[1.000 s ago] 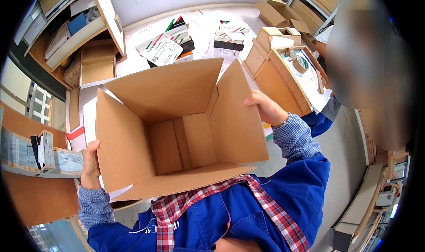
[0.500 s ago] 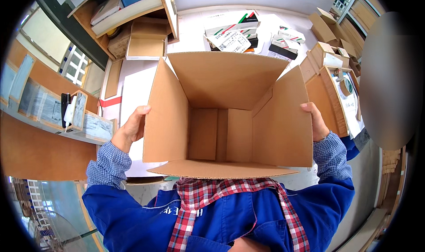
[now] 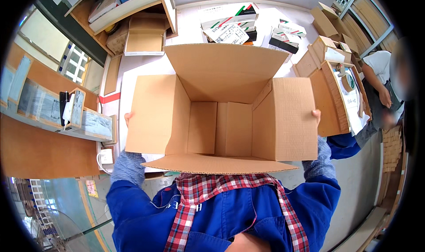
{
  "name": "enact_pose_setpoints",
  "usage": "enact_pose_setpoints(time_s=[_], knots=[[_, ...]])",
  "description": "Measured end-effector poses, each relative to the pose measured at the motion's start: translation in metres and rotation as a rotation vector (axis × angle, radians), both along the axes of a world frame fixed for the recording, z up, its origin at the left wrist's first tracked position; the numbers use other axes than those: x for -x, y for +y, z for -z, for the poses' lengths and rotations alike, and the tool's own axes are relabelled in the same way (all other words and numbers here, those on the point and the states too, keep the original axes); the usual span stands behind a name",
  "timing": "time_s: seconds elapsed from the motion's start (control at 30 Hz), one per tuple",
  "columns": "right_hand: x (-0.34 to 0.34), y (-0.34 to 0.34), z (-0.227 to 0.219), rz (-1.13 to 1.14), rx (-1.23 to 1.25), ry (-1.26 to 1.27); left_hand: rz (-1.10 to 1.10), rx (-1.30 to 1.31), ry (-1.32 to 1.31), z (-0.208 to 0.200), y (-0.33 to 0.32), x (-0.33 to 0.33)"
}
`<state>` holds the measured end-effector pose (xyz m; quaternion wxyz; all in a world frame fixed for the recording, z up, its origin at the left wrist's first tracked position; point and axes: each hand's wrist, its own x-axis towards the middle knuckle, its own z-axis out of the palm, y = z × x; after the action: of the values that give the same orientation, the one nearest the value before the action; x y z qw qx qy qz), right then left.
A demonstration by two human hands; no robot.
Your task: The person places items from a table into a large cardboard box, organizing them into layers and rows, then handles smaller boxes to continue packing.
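Touching the outer edge of the left flap with the left hand, that of the right flap with the right hand. Fingers mostly hidden behind cardboard, so impossible to say whether gripping or merely pressing. Between them, a deep corrugated carton, open toward the camera. Left of the left fingers, a red strip on the white tabletop; right of the right fingers, a wooden tray with a tape roll. Well beyond the left fingers, a shallow open box; beyond both, white striped boxes.
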<state>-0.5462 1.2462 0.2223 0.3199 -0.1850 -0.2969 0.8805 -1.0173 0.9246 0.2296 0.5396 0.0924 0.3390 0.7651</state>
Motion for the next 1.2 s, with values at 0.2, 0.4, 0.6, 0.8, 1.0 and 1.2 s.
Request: enact_pose_setpoints(time_s=[0.2,0.4,0.6,0.8,1.0,1.2], knots=[[-0.022,-0.020,0.068,0.029,0.158,-0.370,0.024,0.437,0.396,0.052,-0.011,-0.018],[0.016,-0.035,0.090,0.302,-0.392,-0.832,0.091,0.732,0.801,0.078,0.001,-0.021],[0.069,-0.067,0.112,0.229,-0.386,-0.581,0.114,0.787,1.842,0.142,-0.004,-0.057],[0.053,-0.056,0.121,0.383,-0.504,-0.722,-0.026,0.810,0.809,0.147,0.000,-0.035],[0.031,0.024,-0.009,0.401,-1.484,-1.384,0.355,0.740,1.869,-0.014,0.031,0.052],[0.131,0.061,-0.077,0.019,-1.412,-1.047,0.248,0.291,1.290,-0.083,0.159,0.029]])
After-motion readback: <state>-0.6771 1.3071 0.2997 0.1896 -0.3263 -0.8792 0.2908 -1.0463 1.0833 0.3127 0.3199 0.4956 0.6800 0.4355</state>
